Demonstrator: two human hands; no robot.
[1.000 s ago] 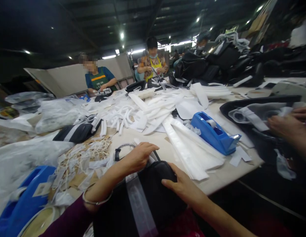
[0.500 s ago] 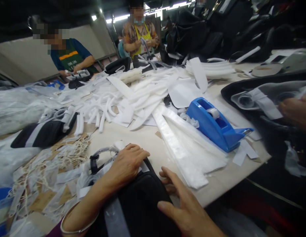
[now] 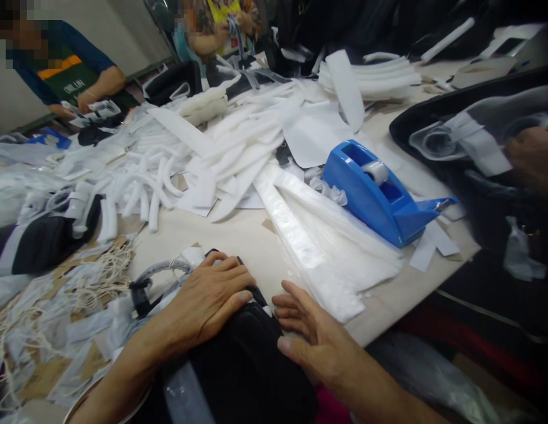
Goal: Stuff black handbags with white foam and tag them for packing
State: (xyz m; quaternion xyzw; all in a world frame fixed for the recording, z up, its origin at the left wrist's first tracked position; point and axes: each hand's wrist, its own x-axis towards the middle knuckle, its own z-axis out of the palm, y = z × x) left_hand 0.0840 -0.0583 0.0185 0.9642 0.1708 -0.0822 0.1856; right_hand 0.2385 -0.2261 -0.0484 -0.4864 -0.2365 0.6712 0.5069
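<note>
A black bag (image 3: 247,365) lies at the near edge of the table in front of me. My left hand (image 3: 203,300) rests flat on its top end, fingers spread over the fabric. My right hand (image 3: 318,341) lies on the bag's right side, fingers pointing left and slightly apart. A plastic-wrapped strap with a black clip (image 3: 144,288) curls out from under my left hand. A clear plastic strip (image 3: 185,394) runs down the bag between my arms.
A blue tape dispenser (image 3: 380,197) stands right of centre beside long clear plastic sleeves (image 3: 318,247). White foam strips (image 3: 230,141) pile across the middle. String and tags (image 3: 92,277) litter the left. Two seated people work at the far side; another person's hand (image 3: 534,156) holds a black bag at right.
The view has tilted down and closer to the table. My left hand has flattened onto the bag's top, and my right hand has slid to the bag's right edge.
</note>
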